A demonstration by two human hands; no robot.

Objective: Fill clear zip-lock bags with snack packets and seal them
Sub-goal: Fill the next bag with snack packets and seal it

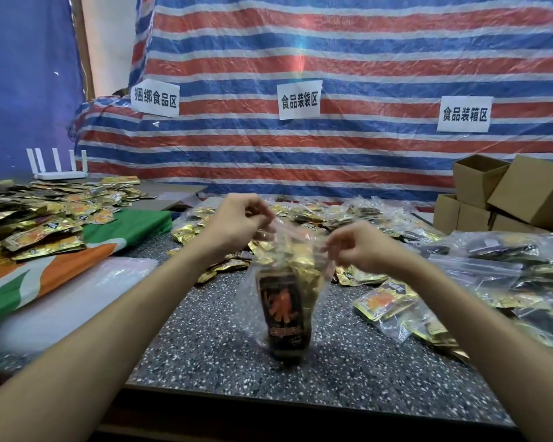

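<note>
Several packets [281, 311] blur inside the pinched bag [300, 239].

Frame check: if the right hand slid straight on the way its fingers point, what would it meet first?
Most likely the left hand, which pinches the same top edge of the zip-lock bag; the right hand points along that edge towards it. Depth is unclear.

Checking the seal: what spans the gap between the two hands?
Head view: the top edge of the clear zip-lock bag, pinched by the left hand and the right hand.
</note>
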